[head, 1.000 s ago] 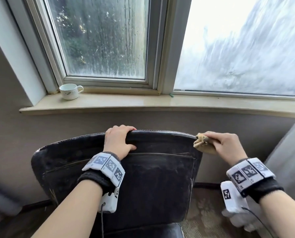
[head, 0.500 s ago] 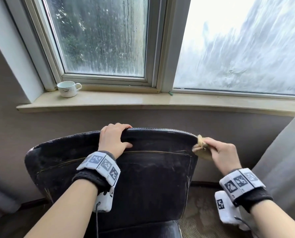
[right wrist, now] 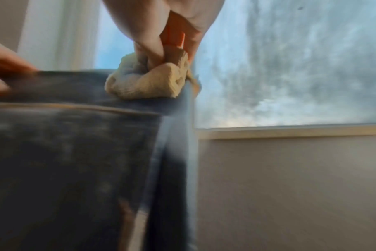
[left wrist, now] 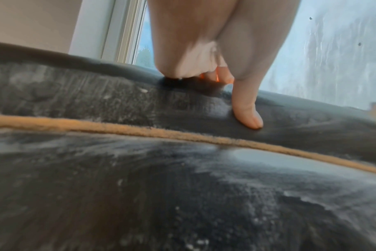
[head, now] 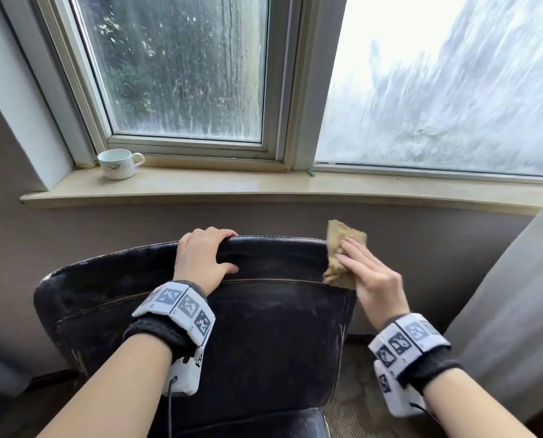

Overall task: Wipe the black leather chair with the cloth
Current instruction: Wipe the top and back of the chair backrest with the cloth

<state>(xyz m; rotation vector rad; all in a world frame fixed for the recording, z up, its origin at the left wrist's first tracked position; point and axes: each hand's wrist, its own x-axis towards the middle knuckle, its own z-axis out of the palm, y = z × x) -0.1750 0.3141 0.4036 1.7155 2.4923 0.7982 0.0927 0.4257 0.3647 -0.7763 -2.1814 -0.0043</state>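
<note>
A: Chair (head: 257, 327) back facing camera, below the sill (head: 264, 188). Left hand (head: 203, 260) hooked over the top edge, thumb pressed on the back panel: a bracing grip.

B: Right hand (head: 371, 276)?

A: On the cloth (head: 343, 248), at the chair's top right corner. Fingers nearly straight on top in head view; thumb tucked into the folds in wrist view (right wrist: 148, 79). Holding it, pressed to the leather.

B: Progress?

A: Early to middle, probably. Dusty grey streaks all over the back panel (left wrist: 225, 195), seam line too. Slightly darker patch near the thumb, maybe wiped, hard to tell.

B: Left to do?

A: Most of the back, left corner, lower panel. Seat barely in view at the bottom, front side hidden, so no call there.

B: Other stuff?

A: Cup (head: 118, 164) on the sill, well apart from the chair. Not in play.
</note>
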